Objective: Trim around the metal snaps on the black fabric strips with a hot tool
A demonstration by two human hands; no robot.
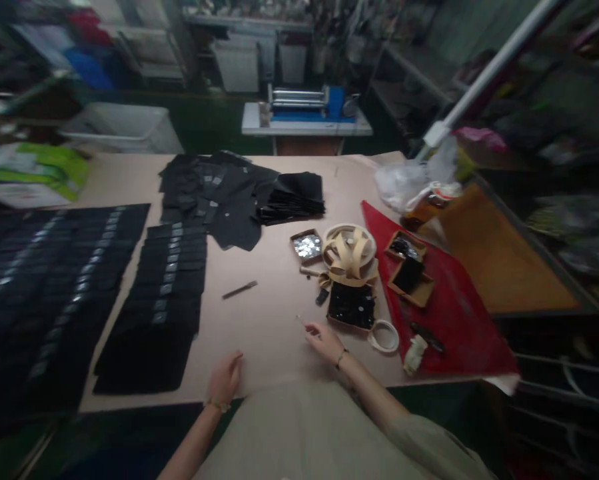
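Nearest: left hand (pixel 225 380) at the near edge of the table (pixel 274 340), fingers bent inward. Blurred; cannot tell whether the fingertips press together or hold anything. Nearest things to it are the overlapping black pieces (pixel 144 357), off to its left.

Right hand (pixel 324 341) over the table, fingers bent, thumb and fingertips drawn together on what looks like a thin stick (pixel 300 319). Its pale end pokes out beyond the fingertips, toward the middle of the table; the rest is hidden by the hand. Judgement: very light, fairly stiff, easily dropped or snapped if squeezed hard. Best held on the shaft just behind the tip, light pinch, tip free.

Right of that hand: tape roll (pixel 384 336) lying flat, beside a tray of small black bits (pixel 352 308). Red sheet (pixel 466 333) farther right; probably floppy, better lifted by an edge.

Mid-table: narrow dark tool (pixel 239 290) lying alone, looks rigid, one end pronged; shank seems the sound place to grip. Tan strap (pixel 350 257) loosely coiled behind the tray, likely soft and springy. Small box of shiny bits (pixel 308 247) just left of it; bits probably slippery, box better taken by its walls.

Farther: black stack (pixel 296 193), sheets look thin and bendable, apt to slide. Beyond the table, blue-ended roller machine (pixel 304 103) on a white stand; looks heavy.
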